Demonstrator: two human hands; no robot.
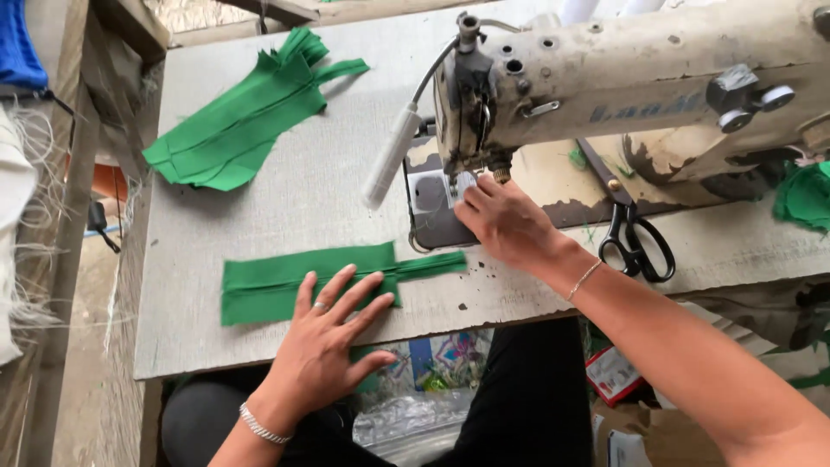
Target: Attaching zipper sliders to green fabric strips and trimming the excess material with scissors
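red-white packet (612, 374) | under table, right || clear plastic bag (406, 425) | below table edge

Bare forearms, silver bracelets on both wrists, ring, dark trousers.

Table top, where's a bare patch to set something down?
Free: the grey table between the green stack and the green strip under the left hand. Crowded: the needle area by the right hand and around the scissors.

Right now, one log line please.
left hand: flat on green fabric strip | right hand: at sewing machine needle | scissors: idle
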